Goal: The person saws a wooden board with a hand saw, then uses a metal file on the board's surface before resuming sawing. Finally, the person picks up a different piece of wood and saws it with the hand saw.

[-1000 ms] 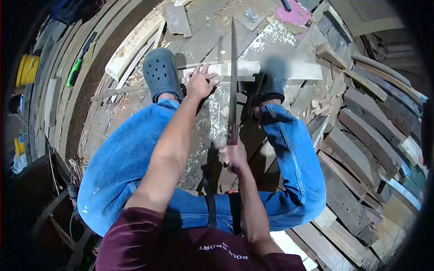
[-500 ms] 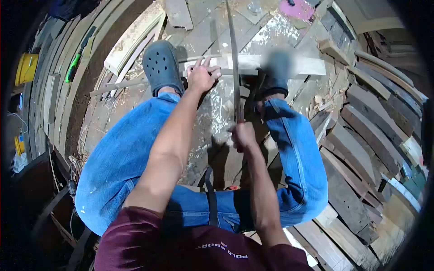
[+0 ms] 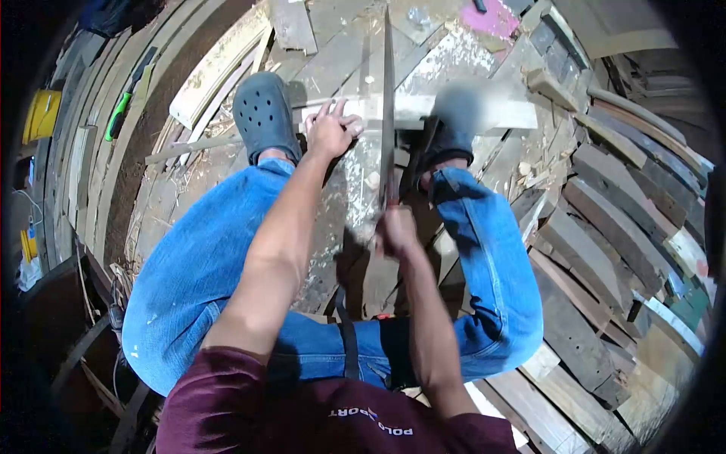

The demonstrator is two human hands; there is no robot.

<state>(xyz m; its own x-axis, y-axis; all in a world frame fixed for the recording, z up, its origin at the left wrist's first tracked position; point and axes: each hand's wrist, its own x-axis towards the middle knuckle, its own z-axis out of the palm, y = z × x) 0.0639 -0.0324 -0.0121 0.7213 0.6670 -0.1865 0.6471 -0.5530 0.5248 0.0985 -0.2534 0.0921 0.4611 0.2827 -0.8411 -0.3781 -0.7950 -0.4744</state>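
Observation:
My right hand [image 3: 397,231] is closed around the handle end of a hand saw [image 3: 389,121]. The saw's long narrow blade is seen nearly edge-on, pointing away from me and crossing over a pale wooden board [image 3: 508,114]. On the left part of that board rests my left hand [image 3: 330,133], its fingers spread and pressing down. My left foot, in a grey clog [image 3: 265,113], is beside this hand. The other clog [image 3: 452,121] is on or against the board to the right of the blade. The exact contact between blade and board cannot be made out.
Many wood pieces [image 3: 605,219] are stacked along the right side. Long planks [image 3: 170,72] line the left, with a green-handled tool [image 3: 119,115] and a yellow container [image 3: 41,116] there. Shavings and scraps litter the plank floor [image 3: 333,53]. A pink item [image 3: 491,17] lies at the far end.
The saw has swung slightly and now points straighter ahead, its handle end a little lower and further left. My left hand stays on the board. The whole view has shifted slightly.

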